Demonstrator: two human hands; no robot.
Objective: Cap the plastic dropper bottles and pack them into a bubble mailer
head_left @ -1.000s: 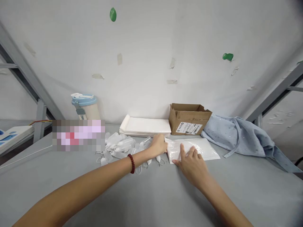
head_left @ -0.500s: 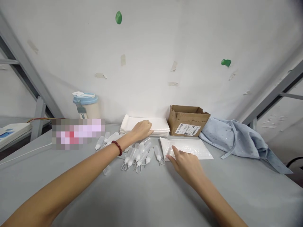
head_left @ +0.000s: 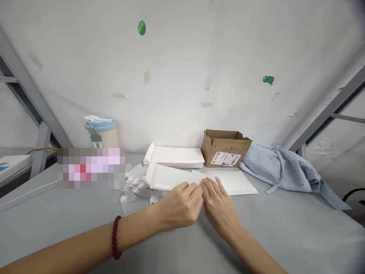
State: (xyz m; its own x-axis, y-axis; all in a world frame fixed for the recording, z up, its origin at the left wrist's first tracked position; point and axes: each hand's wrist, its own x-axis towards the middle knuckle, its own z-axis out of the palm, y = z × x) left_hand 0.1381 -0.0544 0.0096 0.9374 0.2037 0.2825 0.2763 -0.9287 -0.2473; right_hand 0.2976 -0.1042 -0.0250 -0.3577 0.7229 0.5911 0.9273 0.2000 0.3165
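My left hand (head_left: 182, 203) is closed on the right end of a white bubble mailer (head_left: 171, 177), which is raised above the table with its flap end pointing left. Against the left fingers sits my right hand (head_left: 218, 203), its bent fingers closed at that same end of the mailer; its exact grip is partly hidden. Under and beyond the right fingers, another bubble mailer (head_left: 241, 180) lies flat. Small clear squeeze bottles (head_left: 135, 173) lie in a loose pile to the left, partly covered by the raised mailer. Behind it rests a stack of bubble mailers (head_left: 179, 155).
An open cardboard box (head_left: 226, 146) with a label stands by the wall. Blue cloth (head_left: 273, 165) is heaped to its right. At the back left stands a cream cup with a blue lid (head_left: 101, 131), near a blurred-out pink patch. A white cable (head_left: 31, 194) crosses the grey table.
My left hand has come back from the stack toward me and right, bringing a bubble mailer over the bottles. My right hand, earlier pointing on the lying mailer, now meets the left hand.
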